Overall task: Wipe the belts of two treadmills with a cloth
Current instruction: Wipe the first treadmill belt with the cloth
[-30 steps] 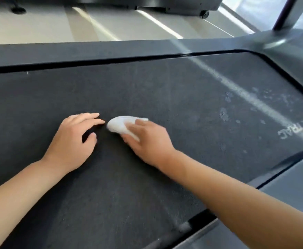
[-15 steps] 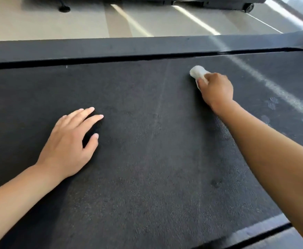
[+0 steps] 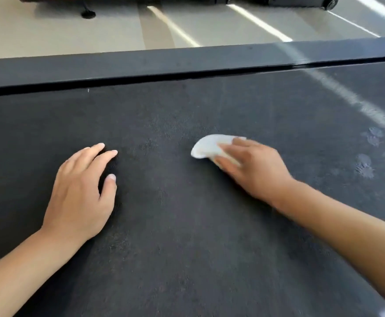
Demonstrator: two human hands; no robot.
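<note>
Belt (image 3: 187, 225) is being wiped with cloth (image 3: 206, 146) gripped by right hand (image 3: 253, 168); left hand (image 3: 79, 195) rests flat; marks (image 3: 365, 167) remain unwiped.

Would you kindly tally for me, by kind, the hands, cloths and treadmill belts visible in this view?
Hands: 2, the left hand resting on the belt and the right hand pressing the cloth
Cloths: 1, the white cloth
Treadmill belts: 1, the black belt
Total: 4
</note>
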